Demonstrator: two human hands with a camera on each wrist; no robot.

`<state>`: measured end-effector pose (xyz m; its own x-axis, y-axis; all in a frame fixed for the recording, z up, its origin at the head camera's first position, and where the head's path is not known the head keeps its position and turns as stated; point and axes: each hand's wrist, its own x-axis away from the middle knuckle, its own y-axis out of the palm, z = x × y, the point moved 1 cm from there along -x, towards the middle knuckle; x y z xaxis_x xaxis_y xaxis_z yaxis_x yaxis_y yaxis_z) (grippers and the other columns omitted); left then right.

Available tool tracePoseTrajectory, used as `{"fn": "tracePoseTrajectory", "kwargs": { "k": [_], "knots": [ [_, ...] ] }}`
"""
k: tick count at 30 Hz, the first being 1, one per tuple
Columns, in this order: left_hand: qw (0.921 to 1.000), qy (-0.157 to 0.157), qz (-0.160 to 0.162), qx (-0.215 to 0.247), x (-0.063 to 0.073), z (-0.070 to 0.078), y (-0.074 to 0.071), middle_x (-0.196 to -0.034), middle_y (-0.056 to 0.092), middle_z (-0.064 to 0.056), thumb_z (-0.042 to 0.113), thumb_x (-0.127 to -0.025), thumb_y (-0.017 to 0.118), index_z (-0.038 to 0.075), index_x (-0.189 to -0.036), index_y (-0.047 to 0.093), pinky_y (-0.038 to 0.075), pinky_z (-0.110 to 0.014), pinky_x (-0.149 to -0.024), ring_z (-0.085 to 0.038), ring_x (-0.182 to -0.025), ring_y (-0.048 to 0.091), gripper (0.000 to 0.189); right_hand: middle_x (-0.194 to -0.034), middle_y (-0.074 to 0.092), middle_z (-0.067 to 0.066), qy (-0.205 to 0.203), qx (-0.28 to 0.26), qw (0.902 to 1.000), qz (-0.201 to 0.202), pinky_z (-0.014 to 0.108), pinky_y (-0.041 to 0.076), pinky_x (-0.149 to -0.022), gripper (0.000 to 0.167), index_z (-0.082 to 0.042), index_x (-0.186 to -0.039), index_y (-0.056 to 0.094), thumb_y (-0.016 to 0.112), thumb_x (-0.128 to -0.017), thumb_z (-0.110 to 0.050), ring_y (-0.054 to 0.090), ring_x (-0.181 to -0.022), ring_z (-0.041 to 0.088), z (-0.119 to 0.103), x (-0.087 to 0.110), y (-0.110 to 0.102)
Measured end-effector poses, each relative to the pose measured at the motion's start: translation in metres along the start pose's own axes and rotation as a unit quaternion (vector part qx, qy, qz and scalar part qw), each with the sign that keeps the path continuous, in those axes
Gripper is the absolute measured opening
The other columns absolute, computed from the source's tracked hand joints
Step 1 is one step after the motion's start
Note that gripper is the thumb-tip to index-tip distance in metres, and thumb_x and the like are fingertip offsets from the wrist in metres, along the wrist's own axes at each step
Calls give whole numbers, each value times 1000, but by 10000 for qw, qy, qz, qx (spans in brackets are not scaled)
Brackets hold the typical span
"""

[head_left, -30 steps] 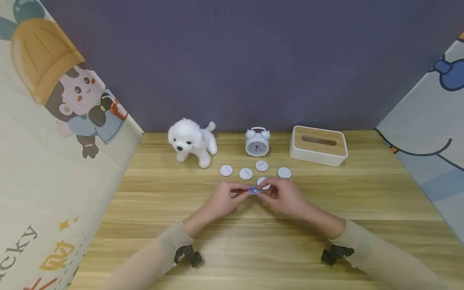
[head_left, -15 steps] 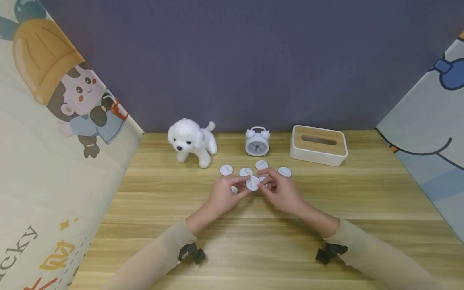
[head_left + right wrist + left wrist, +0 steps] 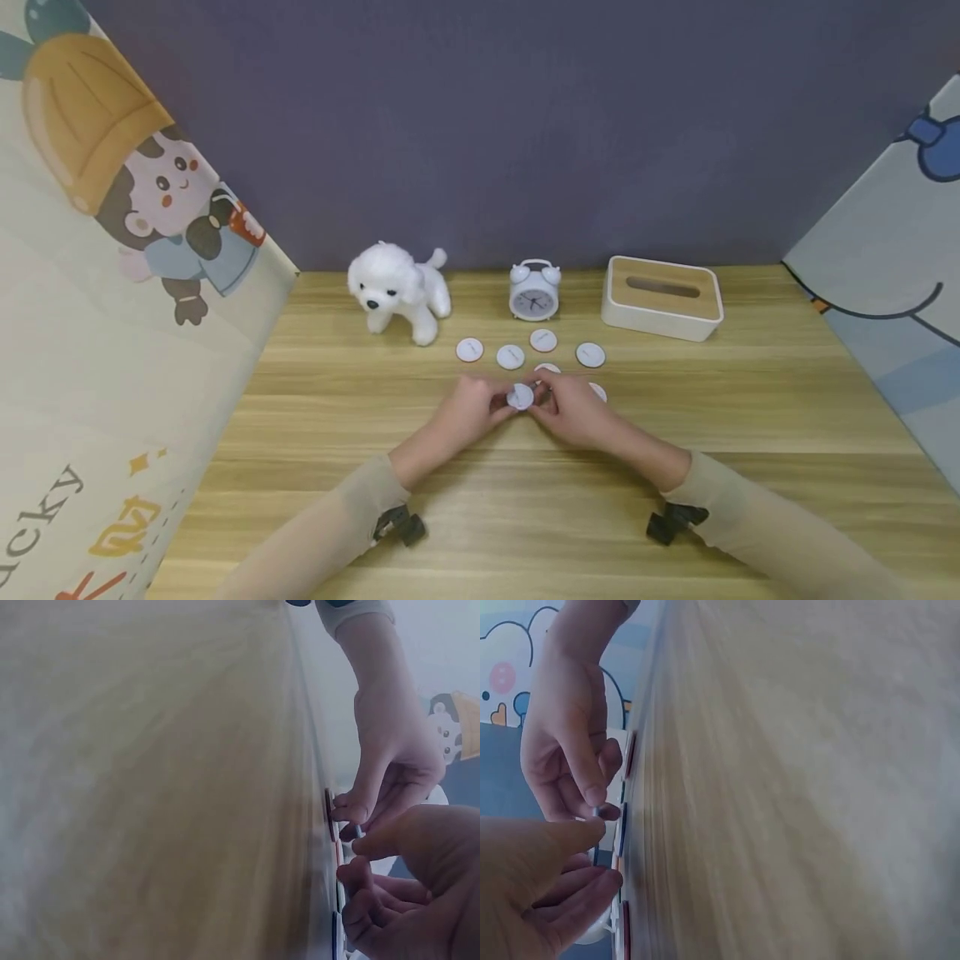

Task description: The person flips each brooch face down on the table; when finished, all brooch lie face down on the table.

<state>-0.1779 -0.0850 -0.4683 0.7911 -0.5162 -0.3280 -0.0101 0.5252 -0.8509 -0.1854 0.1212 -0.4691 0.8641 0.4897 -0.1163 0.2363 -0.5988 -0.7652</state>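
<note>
In the head view, a small round badge (image 3: pixel 520 397), white side up, is held between both hands over the middle of the table. My left hand (image 3: pixel 468 408) pinches its left edge between thumb and fingers. At the opposite edge, the thumb and fingertips of my right hand (image 3: pixel 576 408) grip it. The left wrist view shows the badge (image 3: pixel 596 812) edge-on as a thin sliver between the two thumbs. Several more badges lie white side up beyond the hands, among them one at the left (image 3: pixel 469 350) and one at the right (image 3: pixel 590 355). Another badge (image 3: pixel 597 392) is partly hidden by my right hand.
A white plush dog (image 3: pixel 397 292), a white twin-bell alarm clock (image 3: pixel 534 293) and a white tissue box (image 3: pixel 662 298) with a wood-look lid stand along the back of the wood-grain table (image 3: pixel 517 517). Behind them rises a dark wall (image 3: pixel 480 133); cartoon-printed panels flank both sides.
The held badge showed a purple face a second ago; it has been turned so its white side shows. Both hands have since drawn slightly nearer, and a badge beside the right hand has come into view.
</note>
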Motion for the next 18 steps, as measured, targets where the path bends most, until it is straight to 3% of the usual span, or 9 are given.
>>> {"fn": "tracePoseTrajectory", "kwargs": {
  "k": [9,18],
  "knots": [
    [9993,-51,-292,-225,2,0,1,-91,82,-7,18,-91,85,7,-99,82,65,-30,-73,-15,-79,76,13,-82,65,-7,35,374,9988,-326,19,49,-63,27,-7,-116,67,78,-93,-12,55,-68,2,-7,-4,7],
    [9985,-118,-278,-452,-1,-7,-2,-82,76,-7,9,-93,80,5,-87,80,62,-34,-70,-20,-77,72,7,-78,63,-5,-239,609,9976,-238,22,50,-65,28,-1,-118,68,75,-92,-7,56,-72,5,-7,-17,9]
  ]
}}
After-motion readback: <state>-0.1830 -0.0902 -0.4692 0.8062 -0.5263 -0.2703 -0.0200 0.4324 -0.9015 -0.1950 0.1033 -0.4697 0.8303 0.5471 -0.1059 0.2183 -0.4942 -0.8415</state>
